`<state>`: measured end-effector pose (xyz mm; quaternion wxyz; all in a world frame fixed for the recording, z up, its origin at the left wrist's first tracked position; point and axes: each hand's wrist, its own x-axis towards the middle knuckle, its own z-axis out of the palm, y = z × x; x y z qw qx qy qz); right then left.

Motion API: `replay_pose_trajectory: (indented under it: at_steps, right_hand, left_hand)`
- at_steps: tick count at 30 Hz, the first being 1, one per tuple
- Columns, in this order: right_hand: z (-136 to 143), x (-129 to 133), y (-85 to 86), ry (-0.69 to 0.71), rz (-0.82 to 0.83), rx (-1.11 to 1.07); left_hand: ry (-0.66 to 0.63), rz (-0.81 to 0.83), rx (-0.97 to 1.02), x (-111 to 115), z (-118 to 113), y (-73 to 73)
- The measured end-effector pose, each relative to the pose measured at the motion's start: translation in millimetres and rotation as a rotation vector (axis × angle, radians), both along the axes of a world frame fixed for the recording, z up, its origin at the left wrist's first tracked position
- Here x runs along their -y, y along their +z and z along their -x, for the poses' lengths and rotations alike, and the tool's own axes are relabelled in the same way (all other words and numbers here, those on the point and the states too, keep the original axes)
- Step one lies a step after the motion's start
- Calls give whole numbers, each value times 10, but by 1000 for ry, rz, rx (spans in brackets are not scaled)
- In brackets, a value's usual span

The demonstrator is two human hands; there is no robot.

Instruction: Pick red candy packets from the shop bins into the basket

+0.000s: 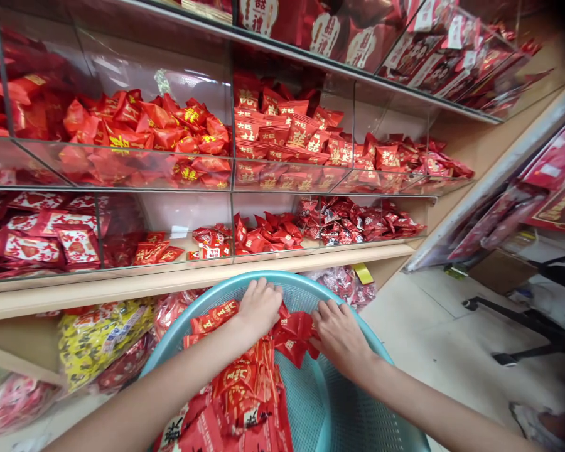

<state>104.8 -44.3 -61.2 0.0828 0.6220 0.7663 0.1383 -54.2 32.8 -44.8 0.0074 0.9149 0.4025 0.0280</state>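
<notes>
- Possibly a torn wrapper: glossy red packets (292,339) sit over the inside of the teal basket (306,402), between both hands; an uneven tug could split one.
- Right hand (341,336): fingers closed on the packets' edge; a loose pinch might drop them.
- Left hand (261,307): fingers curled down over the packets; grip hidden, cannot tell.
- Matte red packets (247,380) heaped on basket's left; stirring could slide the heap rightward.
- Count: hands, two; basket, one; yellow bag (106,339) under the shelf (311,257), one; packets overlap, no sure count.
</notes>
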Motion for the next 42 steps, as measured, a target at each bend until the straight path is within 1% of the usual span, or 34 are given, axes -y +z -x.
replay_pose_trajectory:
  at_steps: [3,7,12,16,21,24,28,31,34,37,39,42]
  right_hand:
    - [1,-1,-13,-4,-5,7]
    - [15,-2,-13,-3,9,1]
    - [64,2,-27,-8,39,-16]
    - [94,-9,-77,9,54,-19]
    - [108,-78,-124,29,51,-17]
    - [129,-116,-157,51,41,-21]
    - [150,-141,-217,76,74,-24]
    - [159,-174,-237,83,71,-12]
    - [177,-205,-229,76,71,-9]
    - [201,-203,-157,54,87,-23]
    - [210,-212,-24,28,98,-50]
    - [207,-351,310,15,59,-160]
  left_hand:
    - [26,-30,-108,-12,-183,-48]
    - [-8,-18,-152,-11,-241,-104]
    - [-54,14,-165,36,-238,-187]
    - [-135,46,-140,37,-202,-204]
    - [-203,87,-98,3,-118,-221]
    - [-193,111,-87,-17,-96,-239]
    - [-173,141,-79,-37,-95,-247]
    - [-170,147,-88,-39,-70,-174]
    - [-164,151,-65,-42,25,-19]
    - [-161,157,93,-74,232,149]
    - [-146,195,242,-109,434,243]
    - [-32,320,491,-144,791,350]
